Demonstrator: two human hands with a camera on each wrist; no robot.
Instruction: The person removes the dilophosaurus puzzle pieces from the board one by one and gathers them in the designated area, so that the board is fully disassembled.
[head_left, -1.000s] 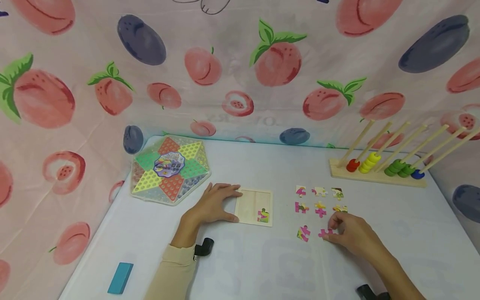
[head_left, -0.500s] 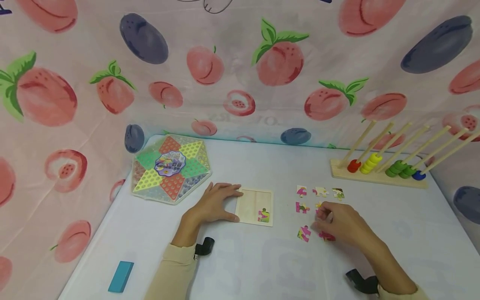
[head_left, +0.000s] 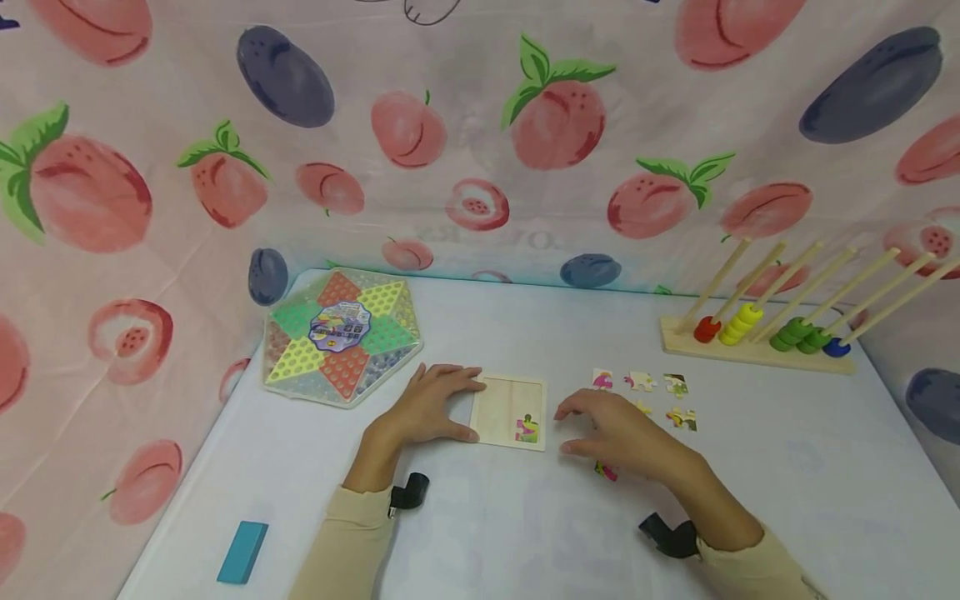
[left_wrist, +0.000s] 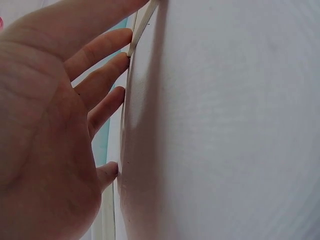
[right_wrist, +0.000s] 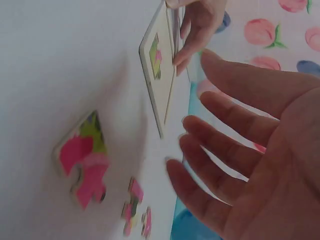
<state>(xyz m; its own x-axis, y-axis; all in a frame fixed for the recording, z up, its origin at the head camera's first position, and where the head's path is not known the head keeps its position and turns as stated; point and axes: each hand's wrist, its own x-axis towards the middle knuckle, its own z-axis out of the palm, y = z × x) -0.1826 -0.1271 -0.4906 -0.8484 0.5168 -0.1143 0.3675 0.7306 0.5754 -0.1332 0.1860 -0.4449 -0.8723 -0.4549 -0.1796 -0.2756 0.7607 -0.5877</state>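
Observation:
My left hand (head_left: 427, 406) rests at the left side of a small wooden puzzle tray (head_left: 493, 410), thumb at the near corner and forefinger at the far one. In the left wrist view its fingertips touch the tray's edge (left_wrist: 142, 25). One pink and green jigsaw piece (head_left: 527, 429) lies in the tray's near right corner. Just right of the tray, my right hand (head_left: 622, 429) hovers with fingers spread, holding nothing. Beneath it in the right wrist view lies a pink and green corner piece (right_wrist: 85, 155). The hand and forearm hide some of the loose pieces.
Several loose jigsaw pieces, among them a yellow one (head_left: 682, 418), lie right of the tray. A hexagonal Chinese checkers set (head_left: 341, 337) lies back left. At back right stands a peg stand with coloured beads (head_left: 753, 346). A teal block (head_left: 242, 552) lies front left.
My right hand has let go of the pink piece it pinched in the near row and moved left towards the tray, its fingers opening. My left hand has stayed in place.

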